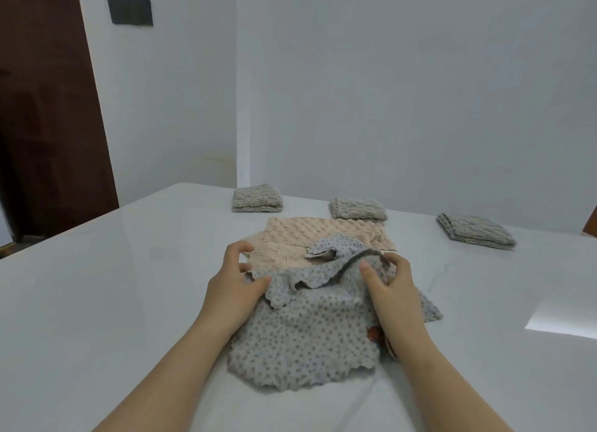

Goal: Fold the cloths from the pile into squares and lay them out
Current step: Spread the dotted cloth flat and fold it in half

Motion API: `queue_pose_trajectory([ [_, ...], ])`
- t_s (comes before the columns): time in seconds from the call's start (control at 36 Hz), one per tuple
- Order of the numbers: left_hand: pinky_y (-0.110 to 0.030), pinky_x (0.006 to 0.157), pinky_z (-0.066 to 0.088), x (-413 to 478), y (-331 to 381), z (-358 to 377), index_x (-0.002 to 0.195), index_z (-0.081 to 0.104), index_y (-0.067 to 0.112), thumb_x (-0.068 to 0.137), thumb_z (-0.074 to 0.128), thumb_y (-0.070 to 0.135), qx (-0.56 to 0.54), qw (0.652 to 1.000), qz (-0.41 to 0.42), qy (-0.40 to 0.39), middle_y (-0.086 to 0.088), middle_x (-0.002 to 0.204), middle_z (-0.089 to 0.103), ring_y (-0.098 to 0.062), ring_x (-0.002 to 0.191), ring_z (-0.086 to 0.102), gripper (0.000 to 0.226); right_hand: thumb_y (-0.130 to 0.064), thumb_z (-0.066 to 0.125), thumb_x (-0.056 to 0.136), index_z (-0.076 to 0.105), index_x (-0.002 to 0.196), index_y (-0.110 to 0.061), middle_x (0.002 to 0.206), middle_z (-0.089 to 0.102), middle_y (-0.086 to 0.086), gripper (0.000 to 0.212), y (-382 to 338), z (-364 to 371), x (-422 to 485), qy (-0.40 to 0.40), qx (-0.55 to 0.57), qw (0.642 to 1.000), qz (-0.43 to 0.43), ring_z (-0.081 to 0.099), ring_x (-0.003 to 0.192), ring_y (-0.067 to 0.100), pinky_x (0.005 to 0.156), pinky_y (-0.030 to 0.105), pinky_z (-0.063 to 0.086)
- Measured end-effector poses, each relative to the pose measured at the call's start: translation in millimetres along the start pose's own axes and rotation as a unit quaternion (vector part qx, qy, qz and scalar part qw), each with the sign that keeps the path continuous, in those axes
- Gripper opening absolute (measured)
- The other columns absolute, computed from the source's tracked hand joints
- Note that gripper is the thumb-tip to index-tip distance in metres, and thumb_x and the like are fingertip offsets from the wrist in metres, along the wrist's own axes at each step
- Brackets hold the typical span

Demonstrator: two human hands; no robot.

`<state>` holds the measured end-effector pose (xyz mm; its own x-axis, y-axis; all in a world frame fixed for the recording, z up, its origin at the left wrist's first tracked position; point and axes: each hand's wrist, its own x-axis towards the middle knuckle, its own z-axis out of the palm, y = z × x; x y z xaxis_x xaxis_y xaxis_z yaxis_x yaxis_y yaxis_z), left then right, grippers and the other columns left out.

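Forearms reach in from the bottom edge to a dotted grey cloth (307, 331) that lies rumpled on the white table (97, 286), its bulk running from the near edge away toward the far wall. Both hands sit at its far end: the left hand (237, 281) pinches the wavy left corner between thumb and curled fingers, and the right hand (392, 286) pinches a raised fold beside the dark hanging loop (355, 259), thumb on top. From both grips, then, nearly all the fabric hangs back toward the person, so I judge the next move is to pull the 2 corners apart and away to flatten it before any fold. Neither hand is nearer; the work is shared. Just beyond, partly under the dotted cloth's far edge, a beige cloth (290, 237) lies flat. Further back, 3 folded grey squares (256, 199) (358, 209) (476, 231) sit well apart in a row.
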<state>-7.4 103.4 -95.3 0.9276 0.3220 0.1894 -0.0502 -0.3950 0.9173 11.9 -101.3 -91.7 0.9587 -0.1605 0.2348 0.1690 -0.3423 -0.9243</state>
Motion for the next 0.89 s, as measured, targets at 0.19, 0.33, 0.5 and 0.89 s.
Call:
queue_pose_trajectory([
  [0.19,-0.029,0.08,0.037,-30,-2,-5,0.106,0.037,0.029,0.08,0.07,0.029,0.054,0.998,-0.005,0.009,0.002,0.115,0.041,-0.018,0.099,0.046,0.042,-0.025,0.06,0.087,0.027,0.137,-0.028,0.087,0.052,-0.012,0.061,0,-17,-29,0.003,-0.055,0.998,-0.014,0.054,0.081,0.013,0.074,0.03,0.043],
  [0.33,-0.025,0.083,0.033,-60,-4,-10,0.1,0.046,0.031,0.08,0.069,0.029,0.118,0.992,0.027,-0.046,0.013,0.119,0.03,-0.01,0.105,0.043,0.031,-0.011,0.054,0.085,0.032,0.135,-0.026,0.067,0.055,-0.005,0.056,3,-35,-56,-0.018,-0.102,0.995,0.004,0.052,0.053,0.003,0.045,0.017,0.037],
  [0.5,-0.032,0.101,0.03,-94,-2,-21,0.091,0.049,0.042,0.087,0.058,0.035,0.277,0.952,0.086,-0.1,0.017,0.138,0.034,-0.012,0.125,0.04,0.012,-0.006,0.047,0.088,0.045,0.126,-0.026,0.064,0.051,-0.007,0.043,9,-51,-82,-0.04,-0.158,0.986,-0.035,0.047,0.058,0.003,0.05,0.011,0.032],
  [0.89,0.001,0.062,0.035,-143,0,-44,0.073,0.062,0.031,0.085,0.062,0.009,0.143,0.985,0.084,-0.046,0.02,0.082,0.062,0.007,0.078,0.054,0.025,-0.01,0.051,0.087,0.062,0.081,-0.025,0.084,0.062,-0.011,0.019,10,-86,-132,-0.095,-0.183,0.977,-0.052,0.052,0.074,0.0,0.06,0.009,0.036],
])
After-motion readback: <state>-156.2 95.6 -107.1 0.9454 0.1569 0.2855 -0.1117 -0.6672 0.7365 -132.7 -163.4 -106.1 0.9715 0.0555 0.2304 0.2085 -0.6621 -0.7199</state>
